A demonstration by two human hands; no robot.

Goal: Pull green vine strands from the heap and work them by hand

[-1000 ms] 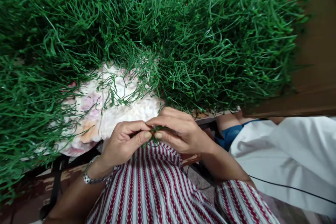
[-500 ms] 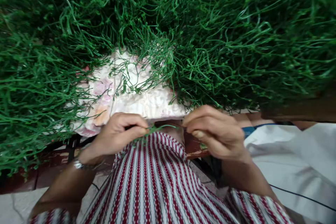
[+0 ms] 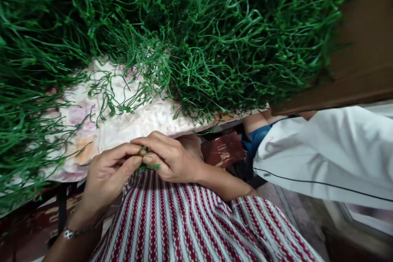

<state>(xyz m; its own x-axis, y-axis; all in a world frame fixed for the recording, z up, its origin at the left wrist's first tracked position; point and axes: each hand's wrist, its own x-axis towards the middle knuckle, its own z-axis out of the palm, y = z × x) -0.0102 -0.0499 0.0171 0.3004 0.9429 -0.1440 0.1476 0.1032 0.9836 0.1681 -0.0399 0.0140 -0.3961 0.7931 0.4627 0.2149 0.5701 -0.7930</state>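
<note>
Sprig: a small green sprig (image 3: 152, 166) sits right between your two hands, gripped at the fingertips; one bright end pokes out below your right thumb, the rest mostly hidden by fingers.
Sprig position: in front of your lap, just past the near edge of the cloth, well apart from the big pile.
Left hand: your left hand (image 3: 109, 174) has thumb and index brought together at the tips, pinching the sprig; palm hollow, other fingers curled and partly hidden.
Right hand: your right hand (image 3: 170, 157) is likewise pinched down on the sprig, thumb against index, back of the hand up. Tips of both hands meet or nearly so; can't tell if skin touches.
Pile: green strands (image 3: 221, 45) heaped across the far side and down to your left, thin, curly, tangled.
Loose bits: a few loose stems (image 3: 111, 108) lie on the cloth just beyond your hands, apart from the sprig.
Cloth: pale floral cloth (image 3: 144, 120) bears the pile; a bare patch shows nearest you.
Box: brown box-like panel (image 3: 365, 41) at the right, strands brushing against its side; can't see into it, so contents unknown.
Below edge: dark red slab (image 3: 223, 150) with pale marks, right of your hands, lower than the cloth.
Your clothing: striped garment (image 3: 172, 221) under both hands; wristband (image 3: 70, 233) on your left wrist.
Neighbour: person at your right, white garment (image 3: 319, 151) showing; hands out of sight.
</note>
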